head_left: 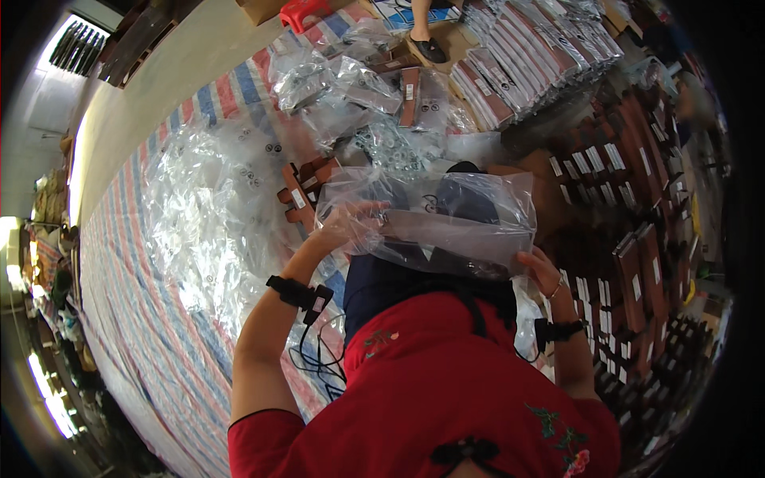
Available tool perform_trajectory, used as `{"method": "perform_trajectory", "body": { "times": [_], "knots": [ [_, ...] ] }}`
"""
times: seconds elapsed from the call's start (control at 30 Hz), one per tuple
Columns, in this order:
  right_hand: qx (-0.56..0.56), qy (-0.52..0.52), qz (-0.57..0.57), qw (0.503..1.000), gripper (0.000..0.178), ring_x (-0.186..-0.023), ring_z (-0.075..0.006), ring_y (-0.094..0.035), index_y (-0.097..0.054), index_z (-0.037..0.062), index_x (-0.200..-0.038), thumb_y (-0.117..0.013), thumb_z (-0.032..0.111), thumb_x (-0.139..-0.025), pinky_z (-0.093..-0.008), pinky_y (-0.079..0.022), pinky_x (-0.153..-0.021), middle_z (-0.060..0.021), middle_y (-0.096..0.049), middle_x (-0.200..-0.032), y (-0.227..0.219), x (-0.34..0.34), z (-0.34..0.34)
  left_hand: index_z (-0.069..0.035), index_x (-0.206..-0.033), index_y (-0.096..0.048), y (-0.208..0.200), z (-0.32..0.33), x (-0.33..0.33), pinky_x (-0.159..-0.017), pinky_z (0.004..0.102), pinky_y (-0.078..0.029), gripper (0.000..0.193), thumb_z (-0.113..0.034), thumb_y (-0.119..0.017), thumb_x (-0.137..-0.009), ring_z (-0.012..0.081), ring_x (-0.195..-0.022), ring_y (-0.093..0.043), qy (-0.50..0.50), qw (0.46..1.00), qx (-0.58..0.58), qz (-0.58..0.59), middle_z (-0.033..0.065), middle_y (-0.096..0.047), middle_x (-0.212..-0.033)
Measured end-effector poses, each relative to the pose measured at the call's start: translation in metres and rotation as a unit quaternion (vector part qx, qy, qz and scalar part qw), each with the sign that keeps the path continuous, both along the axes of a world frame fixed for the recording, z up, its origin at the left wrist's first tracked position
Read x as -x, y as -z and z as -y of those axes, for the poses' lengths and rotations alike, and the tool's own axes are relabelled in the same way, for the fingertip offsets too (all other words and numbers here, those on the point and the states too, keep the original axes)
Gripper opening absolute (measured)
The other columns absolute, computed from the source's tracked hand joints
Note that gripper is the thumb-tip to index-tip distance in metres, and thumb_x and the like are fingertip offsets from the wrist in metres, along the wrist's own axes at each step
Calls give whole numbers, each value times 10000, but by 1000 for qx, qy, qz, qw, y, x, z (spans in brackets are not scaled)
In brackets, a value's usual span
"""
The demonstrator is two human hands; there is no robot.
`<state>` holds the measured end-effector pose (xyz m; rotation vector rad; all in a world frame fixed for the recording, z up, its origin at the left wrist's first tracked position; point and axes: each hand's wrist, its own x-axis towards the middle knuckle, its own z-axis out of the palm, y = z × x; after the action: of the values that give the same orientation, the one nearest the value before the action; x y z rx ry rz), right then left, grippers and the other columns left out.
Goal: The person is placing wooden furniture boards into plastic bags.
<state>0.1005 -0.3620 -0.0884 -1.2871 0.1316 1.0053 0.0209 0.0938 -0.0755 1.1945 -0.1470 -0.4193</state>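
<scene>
A large clear plastic bag (478,199) is held up in front of me, over my lap. My left hand (351,223) is pushed inside its left opening, gripping a long brown flat piece (446,227) that lies across the bag's inside. At the lower right corner, my right hand (540,271) pinches the bag's edge. Both wrists carry black straps.
A heap of empty clear bags (199,215) lies on the striped tarp (143,319) to my left. Loose brown pieces (303,191) sit beyond the bag. Rows of bagged and bare brown pieces (621,263) fill the right side. Another person's foot (426,44) stands at the top.
</scene>
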Motion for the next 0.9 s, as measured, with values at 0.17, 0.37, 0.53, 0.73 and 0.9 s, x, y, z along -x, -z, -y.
{"method": "perform_trajectory", "body": {
  "times": [0.17,0.37,0.53,0.73,0.9],
  "knots": [
    [-2,28,0,1000,554,-1120,-180,-545,-452,0,-1319,-653,230,-856,-320,-424,-967,-94,-565,-1235,5,5,7,9,-1191,-589,-2,16,-24,-804,271,-498,497,-334,-665,-839,195,-863,-640,-22,833,-458,310,100,-650,-1066],
    [-35,30,12,999,506,-1173,-177,-514,-455,-11,-1327,-602,227,-905,-318,-386,-1011,-89,-548,-1276,23,14,17,-2,-1247,-522,-22,35,-17,-857,278,-491,510,-238,-721,-842,161,-995,-618,64,978,-187,-69,96,-652,-1071],
    [-40,127,30,991,459,-1123,-171,-542,-488,-9,-1293,-556,279,-943,-317,-415,-977,-89,-575,-1228,23,29,11,-7,-1257,-479,-29,44,-12,-783,265,-498,537,-266,-714,-849,151,-923,-624,79,962,-193,-178,101,-645,-1015],
    [81,263,154,949,177,-545,-49,-442,-611,74,-852,-598,237,-920,-221,-375,-504,54,-492,-643,35,47,6,2,-1304,-437,-8,23,5,-833,261,-480,619,-274,-717,-826,150,-998,-579,37,990,-94,-98,73,-564,-1144],
    [184,421,106,882,158,-479,-63,-419,-614,82,-836,-591,222,-906,-227,-323,-426,45,-476,-603,101,84,66,-13,-1189,-486,-51,34,-20,-869,357,-521,543,-243,-748,-773,189,-995,-608,-1,975,-161,-151,91,-594,-1027]
  ]
}}
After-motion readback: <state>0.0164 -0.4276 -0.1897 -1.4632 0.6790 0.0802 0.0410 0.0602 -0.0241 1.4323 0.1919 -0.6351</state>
